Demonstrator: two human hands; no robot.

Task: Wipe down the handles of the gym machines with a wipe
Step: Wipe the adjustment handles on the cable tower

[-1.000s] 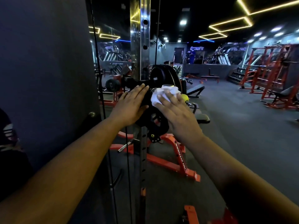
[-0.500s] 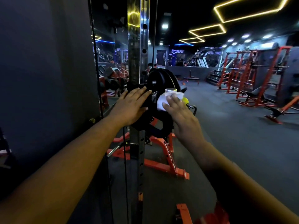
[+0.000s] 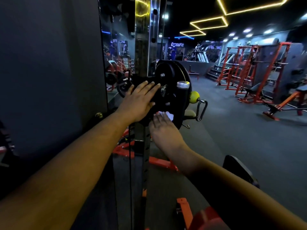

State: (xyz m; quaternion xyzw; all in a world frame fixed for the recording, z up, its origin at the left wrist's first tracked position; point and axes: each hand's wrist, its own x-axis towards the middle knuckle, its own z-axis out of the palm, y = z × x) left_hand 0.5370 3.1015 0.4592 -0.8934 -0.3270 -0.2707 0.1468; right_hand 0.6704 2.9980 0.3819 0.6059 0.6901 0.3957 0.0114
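Head view — right grip (image 3: 163,130) presses wipe (image 3: 167,115) beneath fingertips onto black plate (image 3: 172,97); left grip (image 3: 141,100) flat, released.

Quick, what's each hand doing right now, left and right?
Left hand: open, fingers straight, resting flat on the black weight plate.
Right hand: pressing the white wipe against the plate's lower edge; whether the fingers curl round it cannot be told.

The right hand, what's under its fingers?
A white wipe lies under the right hand, pressed against the black weight plate. Most of the wipe and the surface beneath are covered.
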